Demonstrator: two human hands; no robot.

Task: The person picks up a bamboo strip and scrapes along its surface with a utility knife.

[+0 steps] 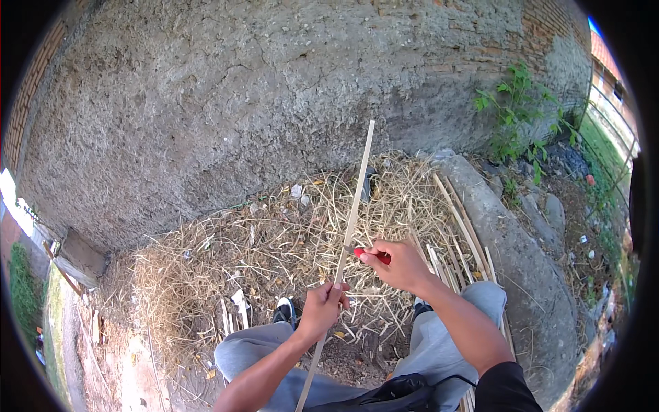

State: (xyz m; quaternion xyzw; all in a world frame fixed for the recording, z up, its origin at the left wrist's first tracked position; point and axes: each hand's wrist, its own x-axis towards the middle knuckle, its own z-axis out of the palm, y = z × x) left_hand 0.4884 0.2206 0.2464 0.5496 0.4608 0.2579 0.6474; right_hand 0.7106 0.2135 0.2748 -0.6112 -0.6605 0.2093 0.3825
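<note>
A long, thin, pale strip of wood or bamboo (357, 193) runs from my lap up and slightly right, tilted in front of me. My left hand (324, 306) is closed round its lower part, thumb on top. Just above that, my right hand (395, 264) grips a small knife (378, 257) by its red handle. The short dark blade points left and lies against the strip's edge. Part of the handle is hidden by my fingers.
Curled shavings (185, 275) cover the ground around my feet. More pale strips (461, 218) lie by my right knee, beside a raised concrete edge (511, 254). A rough grey wall (274, 89) rises ahead. A green plant (518, 103) grows at its right.
</note>
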